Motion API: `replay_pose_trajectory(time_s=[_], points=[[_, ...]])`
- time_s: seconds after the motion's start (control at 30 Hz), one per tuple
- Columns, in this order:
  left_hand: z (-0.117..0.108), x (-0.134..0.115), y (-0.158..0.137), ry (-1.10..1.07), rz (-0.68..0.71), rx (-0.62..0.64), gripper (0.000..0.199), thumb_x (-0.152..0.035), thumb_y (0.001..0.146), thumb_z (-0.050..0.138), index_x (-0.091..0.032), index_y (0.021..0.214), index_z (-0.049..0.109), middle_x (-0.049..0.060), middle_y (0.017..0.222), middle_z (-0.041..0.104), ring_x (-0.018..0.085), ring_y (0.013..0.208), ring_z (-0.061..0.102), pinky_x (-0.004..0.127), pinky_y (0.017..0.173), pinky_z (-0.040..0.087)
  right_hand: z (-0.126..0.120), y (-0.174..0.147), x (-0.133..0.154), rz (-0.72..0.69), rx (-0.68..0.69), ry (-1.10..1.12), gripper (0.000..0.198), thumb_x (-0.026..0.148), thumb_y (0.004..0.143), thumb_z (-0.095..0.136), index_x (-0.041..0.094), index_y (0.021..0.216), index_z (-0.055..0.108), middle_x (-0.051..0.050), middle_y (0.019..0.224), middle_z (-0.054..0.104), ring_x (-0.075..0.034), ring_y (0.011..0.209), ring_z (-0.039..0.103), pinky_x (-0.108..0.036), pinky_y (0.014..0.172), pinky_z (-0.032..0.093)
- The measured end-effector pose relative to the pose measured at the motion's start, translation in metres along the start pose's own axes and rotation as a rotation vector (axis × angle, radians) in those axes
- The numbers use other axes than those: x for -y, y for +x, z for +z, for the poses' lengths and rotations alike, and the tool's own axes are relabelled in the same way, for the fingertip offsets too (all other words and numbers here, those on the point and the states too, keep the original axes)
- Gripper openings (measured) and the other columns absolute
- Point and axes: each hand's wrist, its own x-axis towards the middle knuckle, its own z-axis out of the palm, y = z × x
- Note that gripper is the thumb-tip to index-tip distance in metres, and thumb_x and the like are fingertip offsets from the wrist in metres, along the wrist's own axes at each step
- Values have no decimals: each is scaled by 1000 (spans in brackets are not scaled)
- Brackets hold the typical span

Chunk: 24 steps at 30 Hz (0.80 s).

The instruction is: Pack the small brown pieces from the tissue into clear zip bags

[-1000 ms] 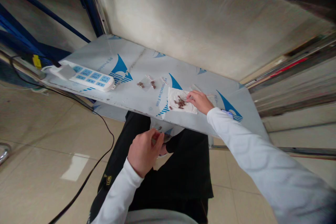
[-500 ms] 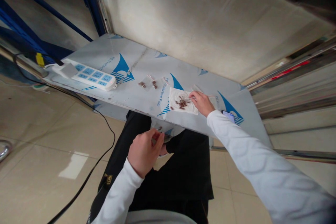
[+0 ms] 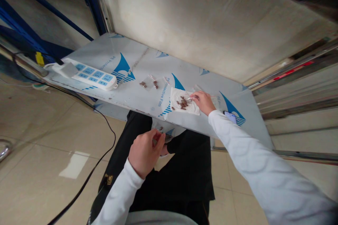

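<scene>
Small brown cylindrical pieces (image 3: 182, 103) lie in a loose heap on a white cloth or paper sheet (image 3: 194, 109). Over the sheet's right side, my right hand (image 3: 202, 102) is closed in a pinch on a thin, pale tweezer-like tool (image 3: 189, 98), its tip at the heap's edge. My left hand (image 3: 145, 151) is held above my lap, below the table's front edge, fingers pinched together. At its fingertips is what looks like a small clear plastic bag (image 3: 160, 129) with a brown piece; the fingers partly hide it. Two clear bags with brown pieces, a left bag (image 3: 143, 84) and a right bag (image 3: 155, 84), lie left of the sheet.
The film-covered table (image 3: 142, 103) carries a white power strip (image 3: 92, 76) on the left and a phone (image 3: 230, 116) on the right. A black cable (image 3: 112, 130) hangs down to the floor. Behind the table rises a pale panel (image 3: 200, 24); a blue rack (image 3: 92, 3) stands at left.
My right hand and the pale tool's tip have shifted very slightly over the heap. My left hand stays in place.
</scene>
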Motion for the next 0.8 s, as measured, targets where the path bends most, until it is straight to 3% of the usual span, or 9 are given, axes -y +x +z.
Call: replay_pose_trajectory(time_s=[0.27, 0.4, 0.5, 0.6, 0.7, 0.8], points=[[0, 0, 1, -13, -1, 9, 27, -39, 88, 48, -21, 75, 64, 2, 72, 69, 13, 57, 56, 22, 55, 33, 6, 2, -3, 91, 110, -4, 20, 15, 88, 50, 16, 99, 66, -8, 76, 71, -21, 69, 66, -33, 74, 49], [-1, 1, 1, 0, -4, 3, 27, -39, 88, 48, -21, 75, 64, 2, 70, 68, 12, 55, 55, 22, 54, 33, 2, 3, -6, 110, 110, 62, 16, 20, 87, 54, 19, 93, 69, -8, 82, 73, -21, 78, 68, -35, 84, 48], [0, 3, 1, 2, 9, -10, 27, -38, 88, 49, -21, 75, 64, 2, 70, 68, 12, 55, 56, 21, 55, 33, 0, 6, -10, 149, 71, 147, 14, 25, 83, 59, 18, 87, 71, -10, 92, 74, -23, 88, 68, -39, 90, 47], [0, 4, 1, -7, 23, -12, 28, -39, 88, 48, -21, 75, 64, 2, 70, 68, 12, 56, 56, 21, 55, 34, -1, 8, -21, 234, 25, 267, 17, 28, 81, 62, 16, 89, 70, -10, 89, 74, -21, 78, 69, -37, 79, 53], [-2, 5, 1, -8, 22, 0, 28, -40, 88, 48, -22, 75, 64, 1, 69, 67, 13, 55, 56, 22, 55, 34, -7, 2, -42, 337, -57, 392, 32, 33, 80, 62, 15, 106, 63, -9, 83, 74, -19, 65, 69, -32, 62, 56], [-5, 6, 2, -9, 13, 2, 28, -41, 88, 47, -22, 74, 63, 0, 68, 67, 13, 56, 57, 22, 54, 34, -16, -16, -71, 461, -237, 480, 47, 40, 82, 57, 17, 121, 47, -8, 84, 73, -18, 61, 68, -30, 55, 56]])
